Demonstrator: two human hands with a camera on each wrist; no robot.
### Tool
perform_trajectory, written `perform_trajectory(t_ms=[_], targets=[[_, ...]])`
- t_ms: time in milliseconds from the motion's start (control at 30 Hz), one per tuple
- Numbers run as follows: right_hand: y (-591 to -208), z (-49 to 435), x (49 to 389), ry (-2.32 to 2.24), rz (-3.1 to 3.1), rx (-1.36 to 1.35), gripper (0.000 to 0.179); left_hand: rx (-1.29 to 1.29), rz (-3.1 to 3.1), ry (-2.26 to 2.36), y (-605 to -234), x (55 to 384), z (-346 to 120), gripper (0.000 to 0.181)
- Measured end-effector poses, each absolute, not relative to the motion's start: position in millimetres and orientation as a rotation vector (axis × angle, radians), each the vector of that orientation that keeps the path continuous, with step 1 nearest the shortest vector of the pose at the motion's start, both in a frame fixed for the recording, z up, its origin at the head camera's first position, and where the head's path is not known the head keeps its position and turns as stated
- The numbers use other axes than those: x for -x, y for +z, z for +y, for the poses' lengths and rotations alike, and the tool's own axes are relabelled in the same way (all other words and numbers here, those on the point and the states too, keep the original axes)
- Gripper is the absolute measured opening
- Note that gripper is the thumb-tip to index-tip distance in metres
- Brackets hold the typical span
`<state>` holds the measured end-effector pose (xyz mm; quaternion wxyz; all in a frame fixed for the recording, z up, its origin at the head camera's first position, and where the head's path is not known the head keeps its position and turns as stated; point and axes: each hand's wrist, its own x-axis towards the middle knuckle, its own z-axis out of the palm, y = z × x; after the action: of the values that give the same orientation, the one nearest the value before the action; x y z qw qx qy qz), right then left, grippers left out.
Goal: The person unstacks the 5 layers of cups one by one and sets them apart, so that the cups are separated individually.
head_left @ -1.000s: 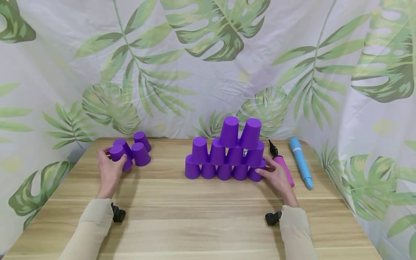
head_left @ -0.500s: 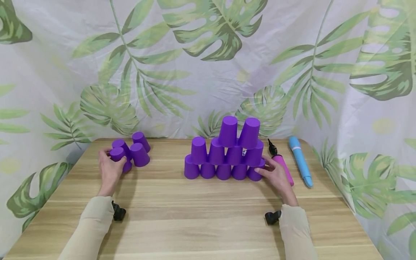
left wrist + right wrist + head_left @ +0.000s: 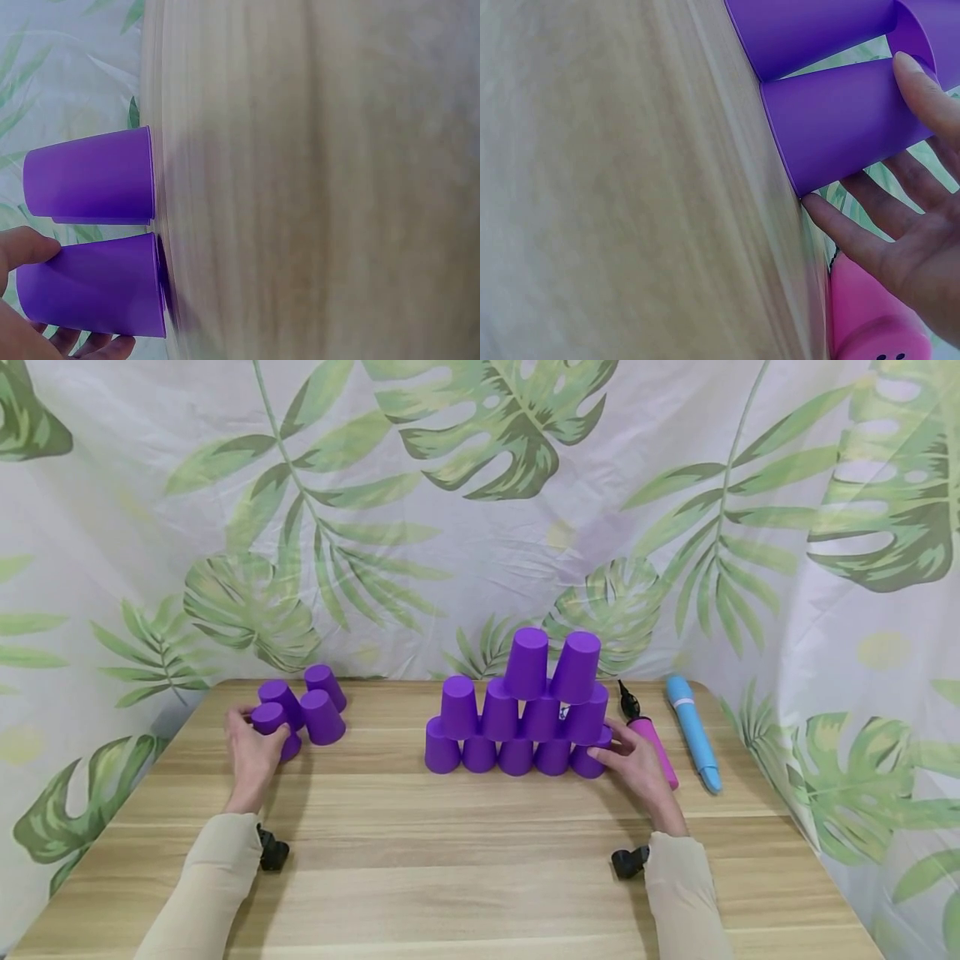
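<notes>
Near the left edge of the table (image 3: 450,877), the forward-reaching left hand (image 3: 252,756) pinches the nearest purple cup (image 3: 268,719) of four, ample tabletop separating these from the cup pyramid (image 3: 536,718), whose bottom-right cup (image 3: 585,762) the right hand (image 3: 636,767) grips, fingers spread, beside a pink pump (image 3: 656,753).

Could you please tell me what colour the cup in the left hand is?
The cup is purple, seen best in the left wrist view.

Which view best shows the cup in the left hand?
The left wrist view: the cup is close up and side-on, rim included. The head view shows its top and some side, the left hand covering part. The right wrist view doesn't show it.
</notes>
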<state>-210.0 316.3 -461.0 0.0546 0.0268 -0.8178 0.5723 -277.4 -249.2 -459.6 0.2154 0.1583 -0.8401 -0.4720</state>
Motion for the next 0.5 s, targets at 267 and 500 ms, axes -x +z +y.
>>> perform_trajectory(t_ms=[267,500], targets=[[-445.4,309.8,203.2,1.788,-2.462,-0.074,0.063,-0.441,-2.346,-1.304,-459.2,276.9,-249.6,0.063],[-445.1,309.1,201.7,1.784,-2.467,-0.063,0.063,-0.450,-2.369,-1.284,-459.5,273.8,-249.2,0.067]])
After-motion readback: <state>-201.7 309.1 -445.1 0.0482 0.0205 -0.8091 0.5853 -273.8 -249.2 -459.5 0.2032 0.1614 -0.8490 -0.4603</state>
